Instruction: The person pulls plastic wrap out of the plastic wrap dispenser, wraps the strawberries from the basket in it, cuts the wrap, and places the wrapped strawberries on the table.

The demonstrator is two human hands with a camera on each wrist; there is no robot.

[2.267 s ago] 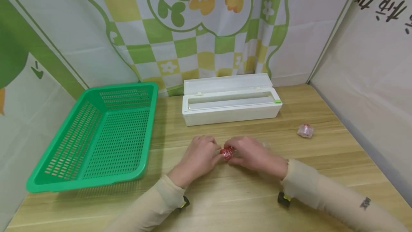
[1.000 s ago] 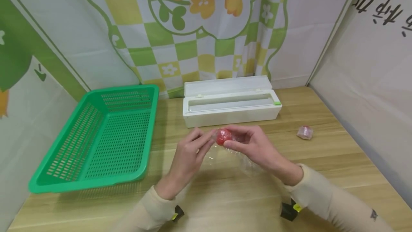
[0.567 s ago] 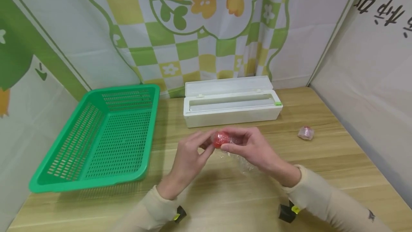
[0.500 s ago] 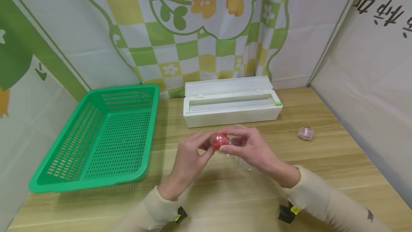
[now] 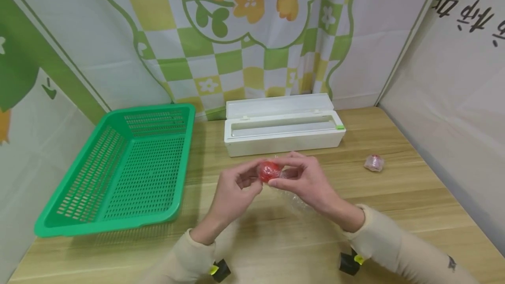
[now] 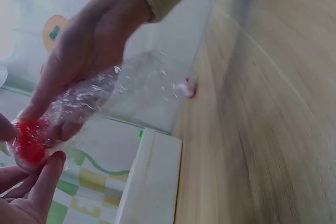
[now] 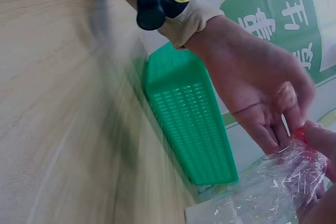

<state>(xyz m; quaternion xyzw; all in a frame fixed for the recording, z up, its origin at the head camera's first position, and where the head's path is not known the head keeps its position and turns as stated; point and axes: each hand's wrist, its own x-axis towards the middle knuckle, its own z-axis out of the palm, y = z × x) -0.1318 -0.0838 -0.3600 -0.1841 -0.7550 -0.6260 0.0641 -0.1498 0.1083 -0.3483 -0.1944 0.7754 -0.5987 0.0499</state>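
A small red ball (image 5: 269, 171) wrapped in clear plastic film (image 7: 262, 192) is held up between both hands, above the middle of the table. My left hand (image 5: 232, 193) pinches its left side with thumb and fingers. From the right, my right hand (image 5: 313, 185) grips the ball and the gathered film behind it, thumb below and index finger on top. A loose tail of film trails beneath the right palm; in the left wrist view it stretches out past the right hand (image 6: 86, 51). The fingers hide part of the ball.
Behind the hands stands a long white box (image 5: 284, 146), its lid (image 5: 280, 105) raised. A green perforated basket (image 5: 106, 227) takes up the left of the wooden table (image 5: 268, 249). To the right lies a small film-wrapped bundle (image 5: 374, 162) with red in it.
The hands have lifted the ball off the table and drawn it slightly left and down lately. Left-hand fingers have shifted their hold around it. Basket, white box and bundle stay put.
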